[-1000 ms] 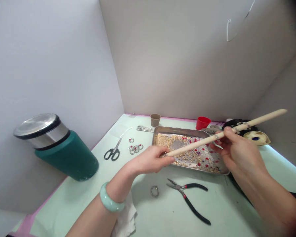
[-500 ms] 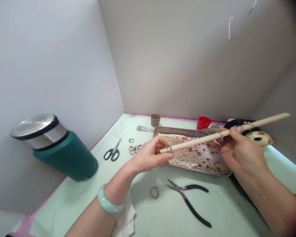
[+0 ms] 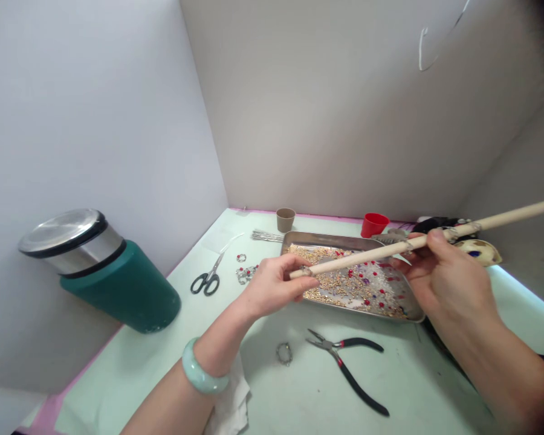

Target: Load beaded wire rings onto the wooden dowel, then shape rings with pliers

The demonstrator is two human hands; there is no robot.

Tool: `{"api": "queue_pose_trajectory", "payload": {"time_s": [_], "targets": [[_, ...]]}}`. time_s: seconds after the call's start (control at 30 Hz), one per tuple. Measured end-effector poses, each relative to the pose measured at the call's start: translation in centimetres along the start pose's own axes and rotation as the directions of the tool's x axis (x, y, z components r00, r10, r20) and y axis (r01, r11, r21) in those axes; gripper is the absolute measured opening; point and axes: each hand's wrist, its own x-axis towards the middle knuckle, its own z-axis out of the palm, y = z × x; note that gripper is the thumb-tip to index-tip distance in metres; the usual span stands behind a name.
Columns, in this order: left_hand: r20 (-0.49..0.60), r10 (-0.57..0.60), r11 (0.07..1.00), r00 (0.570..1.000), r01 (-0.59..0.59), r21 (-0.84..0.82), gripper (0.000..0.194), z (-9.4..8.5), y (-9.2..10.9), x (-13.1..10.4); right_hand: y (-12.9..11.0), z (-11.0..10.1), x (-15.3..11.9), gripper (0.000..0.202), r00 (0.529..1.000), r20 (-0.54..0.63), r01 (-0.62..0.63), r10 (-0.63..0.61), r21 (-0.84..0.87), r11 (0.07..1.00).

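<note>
A pale wooden stick (image 3: 367, 257) slants up to the right, with several small wire rings around it. Its lower left end is pinched between thumb and fingers of my left hand (image 3: 278, 284), by a ring. My right hand (image 3: 453, 272) grips the stick right of its middle, thumb on top, next to more rings. Beneath the stick lies a metal tray (image 3: 358, 313) of gold, clear and red beads. Nearer me, a wire ring (image 3: 283, 353) rests on the table beside open pliers (image 3: 344, 356) with black handles.
Scissors (image 3: 207, 281) and red-beaded rings (image 3: 245, 275) lie left of the tray. Behind it stand a brown cup (image 3: 285, 220) and a red cup (image 3: 375, 225), near metal pins (image 3: 266, 235). A green bottle (image 3: 118, 284) stands far left; a patterned shell-like dish (image 3: 480, 252) is at right.
The stick extends farther right, its far end now reaching the picture's edge, and more of the rings show beyond my right hand. Both hands have stayed nearly in place.
</note>
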Motion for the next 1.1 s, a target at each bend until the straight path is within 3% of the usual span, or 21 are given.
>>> {"api": "queue_pose_trajectory", "payload": {"time_s": [0.1,0.23,0.5,0.63,0.8,0.93,1.1], "targets": [[0.115,-0.029,0.995,0.993,0.039,-0.093,0.035,-0.6,0.3,-0.1,0.0,-0.1,0.3,0.021,0.999,0.033,-0.003,0.003,0.015,1.0],[0.189,-0.009,0.99,0.982,0.035,-0.135,0.035,-1.3,0.5,-0.2,-0.3,0.2,0.3,0.024,0.996,0.087,-0.013,0.011,0.019,1.0],[0.126,-0.054,0.991,0.991,0.069,-0.116,0.034,-1.3,0.0,0.0,-0.2,0.4,-0.6,0.015,1.0,-0.013,-0.011,0.009,-0.118,0.993],[0.165,-0.046,0.971,0.985,0.082,-0.223,0.026,-1.3,-0.2,0.1,-0.5,0.6,-0.7,0.019,0.999,-0.047,-0.005,-0.003,-0.157,0.988],[0.344,-0.014,0.866,0.939,0.183,-0.465,0.028,-1.2,-0.6,0.3,-0.8,0.3,0.0,0.025,0.998,-0.056,0.017,-0.026,-0.157,0.987],[0.41,-0.006,0.754,0.912,0.273,-0.598,0.027,-1.0,-1.4,0.7,-0.7,-0.1,0.4,0.025,1.0,0.002,0.005,-0.005,-0.111,0.994],[0.454,-0.042,0.767,0.89,0.32,-0.556,0.037,-0.7,-1.7,0.8,-0.8,0.0,0.5,0.014,0.985,0.155,-0.073,0.077,-0.028,0.997]]}}
